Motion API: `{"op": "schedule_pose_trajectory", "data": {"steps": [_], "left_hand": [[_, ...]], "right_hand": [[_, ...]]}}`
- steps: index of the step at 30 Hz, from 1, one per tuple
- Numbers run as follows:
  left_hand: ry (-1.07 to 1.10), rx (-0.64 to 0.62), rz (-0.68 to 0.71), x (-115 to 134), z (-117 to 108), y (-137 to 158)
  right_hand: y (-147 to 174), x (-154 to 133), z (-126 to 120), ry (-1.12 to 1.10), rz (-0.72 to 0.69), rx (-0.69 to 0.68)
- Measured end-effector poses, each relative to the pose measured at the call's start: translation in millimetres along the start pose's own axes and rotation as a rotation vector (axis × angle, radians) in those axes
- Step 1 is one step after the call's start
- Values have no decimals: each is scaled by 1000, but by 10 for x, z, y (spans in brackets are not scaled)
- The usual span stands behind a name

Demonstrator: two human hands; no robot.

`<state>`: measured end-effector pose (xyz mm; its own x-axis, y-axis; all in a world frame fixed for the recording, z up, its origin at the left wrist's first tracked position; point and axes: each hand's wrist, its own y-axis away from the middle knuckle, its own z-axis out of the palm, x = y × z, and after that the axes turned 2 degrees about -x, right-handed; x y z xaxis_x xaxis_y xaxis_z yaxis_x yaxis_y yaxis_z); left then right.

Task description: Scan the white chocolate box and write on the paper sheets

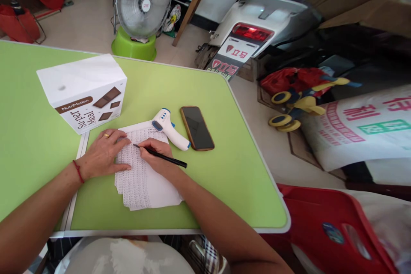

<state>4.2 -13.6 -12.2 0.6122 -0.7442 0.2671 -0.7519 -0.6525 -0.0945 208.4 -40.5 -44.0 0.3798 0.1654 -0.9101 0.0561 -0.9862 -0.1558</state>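
Observation:
My right hand [156, 155] is closed round a black pen [167, 159], its tip at the writing on a stack of paper sheets [141, 188]. Dense handwritten lines cover the left part of the top sheet; its right part is blank. Flat on the upper left edge of the paper lies my left hand [104, 154], fingers spread, with a ring and a red cord bracelet. A white and blue infrared thermometer [170, 129] rests at the top edge of the sheets. Right of it is a smartphone [197, 127] in a brown case, its screen dark.
A white NutriMotion box [86, 94] stands on the green table [234, 180], left of the paper. Beyond the table are a fan [144, 4] on a green stool [133, 47] and a scooter [250, 30]. A red chair [324, 214] stands at the right.

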Motion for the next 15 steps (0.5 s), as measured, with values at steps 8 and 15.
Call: {"op": "schedule_pose_trajectory", "data": {"steps": [8,15], "left_hand": [[8,19,17,-10,-1,3],[9,20,18,-17,9,3]], "right_hand": [[-9,0,4,-10,24,24],[-22,-6,-5,21,4,14]]}}
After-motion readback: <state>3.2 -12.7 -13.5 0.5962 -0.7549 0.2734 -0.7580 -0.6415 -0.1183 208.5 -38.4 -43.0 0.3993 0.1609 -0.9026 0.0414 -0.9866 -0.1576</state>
